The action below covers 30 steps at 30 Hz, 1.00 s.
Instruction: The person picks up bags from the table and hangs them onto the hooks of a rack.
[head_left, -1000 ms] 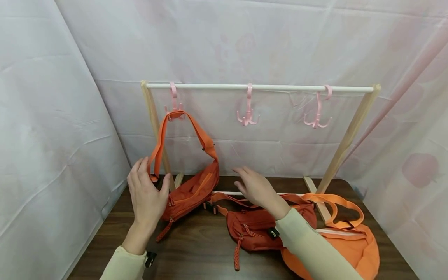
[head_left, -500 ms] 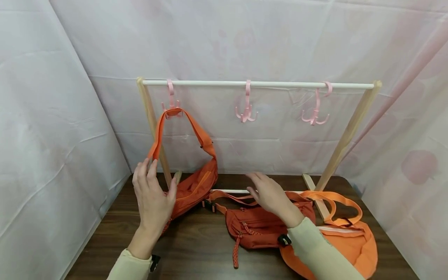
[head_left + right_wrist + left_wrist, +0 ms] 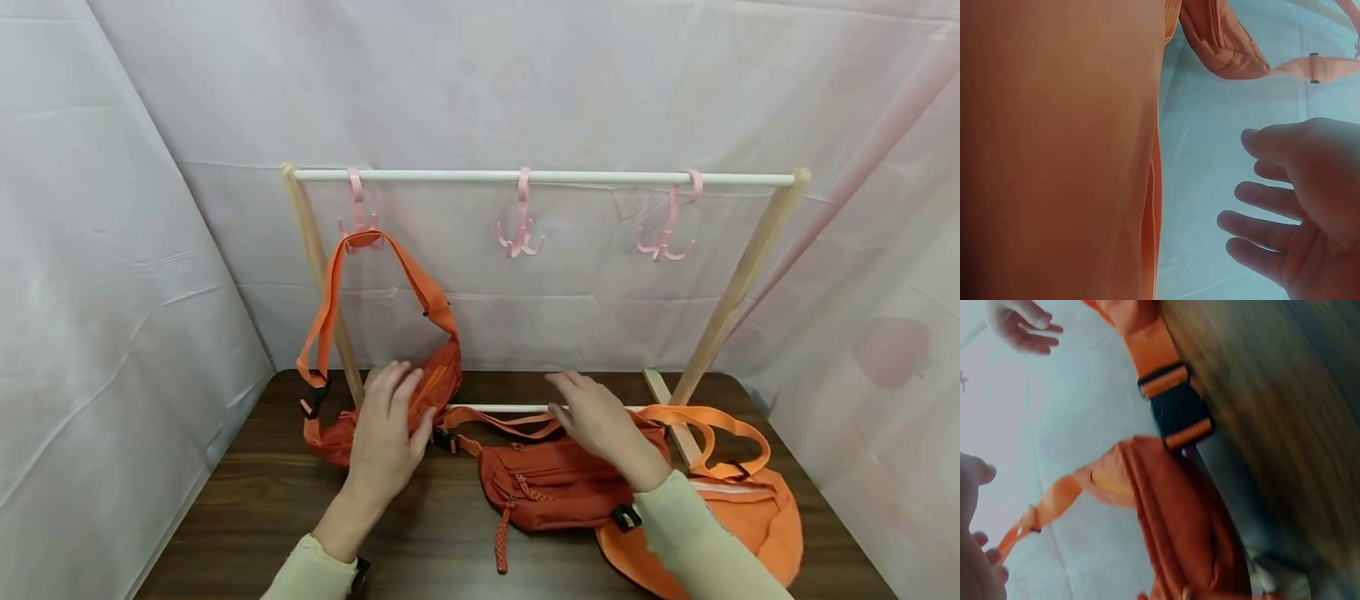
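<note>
A rust-orange waist bag hangs by its strap from the left pink hook, its body low over the table. In front of it is my left hand, fingers spread, gripping nothing; contact with the bag cannot be told. The left wrist view shows that bag and a black buckle. My right hand hovers, fingers loosely extended, over a second rust waist bag lying on the table. In the right wrist view my right hand holds nothing.
A brighter orange bag lies at the right, partly behind my right sleeve. The rack's white rail carries a middle pink hook and a right pink hook. Wooden legs stand on the brown table.
My left hand has left the strap's left side and moved right and down across the hanging bag. My right hand has shifted slightly right. The strap stays on the left hook.
</note>
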{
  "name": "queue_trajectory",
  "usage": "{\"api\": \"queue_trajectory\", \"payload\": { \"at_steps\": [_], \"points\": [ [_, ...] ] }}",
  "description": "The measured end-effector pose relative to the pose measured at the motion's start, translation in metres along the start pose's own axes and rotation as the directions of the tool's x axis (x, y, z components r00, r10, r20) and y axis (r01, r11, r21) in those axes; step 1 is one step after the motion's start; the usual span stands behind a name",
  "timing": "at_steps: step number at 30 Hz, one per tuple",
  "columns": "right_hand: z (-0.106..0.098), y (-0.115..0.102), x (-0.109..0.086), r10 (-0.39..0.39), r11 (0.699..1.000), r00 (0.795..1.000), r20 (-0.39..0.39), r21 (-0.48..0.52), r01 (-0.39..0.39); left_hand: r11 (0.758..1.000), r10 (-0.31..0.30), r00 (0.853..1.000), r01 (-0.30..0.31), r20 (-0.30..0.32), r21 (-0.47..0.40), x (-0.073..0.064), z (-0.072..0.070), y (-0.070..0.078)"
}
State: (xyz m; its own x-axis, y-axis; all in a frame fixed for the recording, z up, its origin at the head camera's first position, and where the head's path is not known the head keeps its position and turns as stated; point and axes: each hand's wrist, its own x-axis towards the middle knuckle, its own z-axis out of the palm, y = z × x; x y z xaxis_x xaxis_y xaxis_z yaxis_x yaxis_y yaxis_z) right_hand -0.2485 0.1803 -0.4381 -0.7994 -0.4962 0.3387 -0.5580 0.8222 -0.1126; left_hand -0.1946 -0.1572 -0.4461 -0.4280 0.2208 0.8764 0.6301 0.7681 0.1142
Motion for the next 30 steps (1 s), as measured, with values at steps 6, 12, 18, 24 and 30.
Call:
{"api": "queue_trajectory", "payload": {
  "at_steps": [6,12,18,24,30],
  "points": [
    [0.0,0.007,-0.003,-0.012,1.0,1.0,0.009,-0.018,0.012,0.999,0.026,0.989,-0.021,0.148,-0.038,-0.003,0.023,0.008],
    [0.001,0.014,-0.006,-0.005,0.999,0.999,0.039,-0.038,0.007,1.0,0.017,0.953,-0.01,0.302,-0.025,-0.006,0.049,0.011],
    [0.001,0.018,-0.007,0.012,1.0,0.994,0.107,-0.027,-0.009,1.0,-0.013,0.892,0.017,0.452,-0.006,-0.006,0.074,0.013],
    [0.004,0.021,-0.005,0.036,0.999,0.984,0.173,-0.035,-0.031,0.999,-0.043,0.808,0.028,0.587,0.034,-0.003,0.095,0.015],
    [0.01,0.023,-0.002,0.047,0.998,0.975,0.215,-0.04,-0.039,0.998,-0.046,0.754,0.012,0.655,0.057,-0.003,0.111,0.015]
  ]
}}
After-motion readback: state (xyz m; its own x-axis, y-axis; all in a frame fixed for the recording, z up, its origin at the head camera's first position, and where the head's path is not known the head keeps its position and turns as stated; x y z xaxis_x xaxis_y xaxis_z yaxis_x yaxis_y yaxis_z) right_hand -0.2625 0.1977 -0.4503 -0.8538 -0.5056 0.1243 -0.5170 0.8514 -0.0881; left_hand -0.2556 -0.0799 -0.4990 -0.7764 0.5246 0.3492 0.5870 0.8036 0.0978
